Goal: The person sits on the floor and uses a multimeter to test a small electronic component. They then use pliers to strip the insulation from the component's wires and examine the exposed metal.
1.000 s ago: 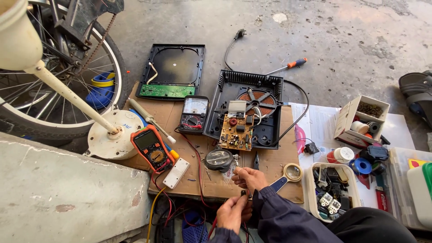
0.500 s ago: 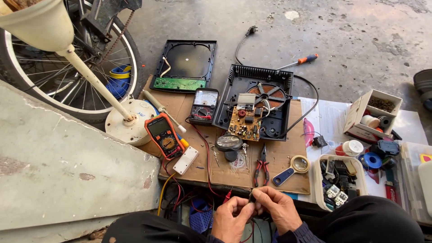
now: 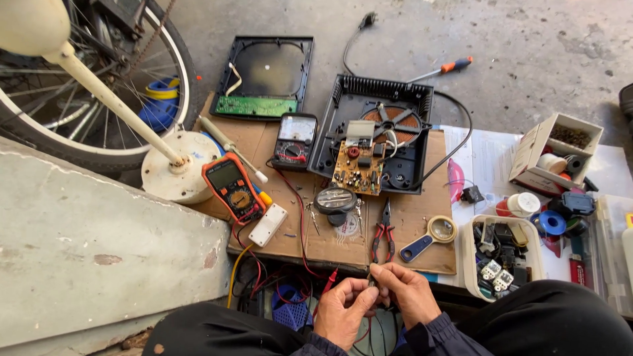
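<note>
Small part (image 3: 371, 282) between both hands' fingertips

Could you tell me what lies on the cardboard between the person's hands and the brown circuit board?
In the head view, red-handled pliers lie between the hands and the circuit board, with a round dark part beside them.

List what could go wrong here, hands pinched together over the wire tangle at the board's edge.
1. The left hand and right hand pinch something too small to make out above the red leads; if it slips it may vanish into the tangle.
2. Those leads run to the orange multimeter; a snag could drag it.
3. The pliers lie near the cardboard edge, close to both hands, so a nudge might drop them.
</note>
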